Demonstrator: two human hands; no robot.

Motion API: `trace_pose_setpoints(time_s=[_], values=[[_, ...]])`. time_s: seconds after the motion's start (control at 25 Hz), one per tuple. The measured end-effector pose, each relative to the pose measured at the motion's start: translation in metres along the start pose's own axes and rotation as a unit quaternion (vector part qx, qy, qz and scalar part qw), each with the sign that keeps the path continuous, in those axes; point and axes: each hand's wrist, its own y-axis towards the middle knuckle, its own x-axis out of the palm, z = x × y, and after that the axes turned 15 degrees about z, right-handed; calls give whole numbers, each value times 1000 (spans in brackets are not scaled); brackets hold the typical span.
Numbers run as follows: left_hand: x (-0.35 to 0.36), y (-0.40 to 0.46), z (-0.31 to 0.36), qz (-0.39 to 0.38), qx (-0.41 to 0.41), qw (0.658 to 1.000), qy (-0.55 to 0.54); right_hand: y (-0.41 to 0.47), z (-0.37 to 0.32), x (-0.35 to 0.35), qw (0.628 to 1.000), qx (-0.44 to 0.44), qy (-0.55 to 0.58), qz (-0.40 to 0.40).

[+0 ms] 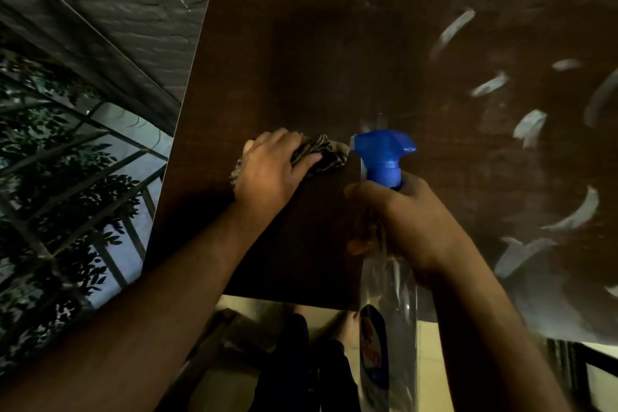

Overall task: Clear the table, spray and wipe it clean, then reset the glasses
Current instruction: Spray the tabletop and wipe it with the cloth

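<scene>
So the left hand [271, 174] had its fingers bunched around the cloth [319, 152], pressed on the worktop [334, 43] near its left edge. Right hand [411, 224] gripped the spray bottle [388, 261] just beside it, nozzle aimed right at the unwiped streaks [451, 32].

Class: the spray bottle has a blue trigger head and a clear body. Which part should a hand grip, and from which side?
Grip the narrow neck just below the blue trigger head of the spray bottle, coming from behind, opposite the nozzle. The neck fits a closed hand, and the right hand already holds it there, with the nozzle aimed away over the table.
</scene>
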Motion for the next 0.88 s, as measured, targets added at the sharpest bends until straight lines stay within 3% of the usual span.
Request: trace_pose_setpoints(time_s=[0.88], values=[[84,203,25,-6,-23,997,67,105,-66,-34,998,28,59,7]])
